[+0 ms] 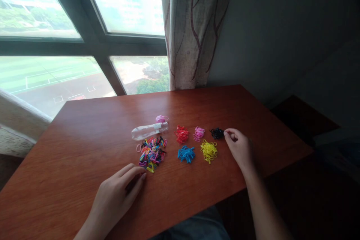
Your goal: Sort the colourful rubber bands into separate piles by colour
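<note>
A mixed heap of small coloured elastic bands (152,152) lies on the brown wooden table (84,146). To its right sit sorted piles: red (182,134), pink (198,133), black (216,132), blue (186,153) and yellow (209,150). My right hand (238,147) pinches its fingertips together at the black pile's right edge. My left hand (118,191) rests on the table just below the mixed heap, fingers loosely curled and apart, holding nothing.
A clear plastic bottle (149,130) lies on its side above the mixed heap, with a pink cap (161,119) beside its neck. A patterned curtain (194,26) hangs behind the table beside a large window (84,26). The table's right edge drops to a dark floor.
</note>
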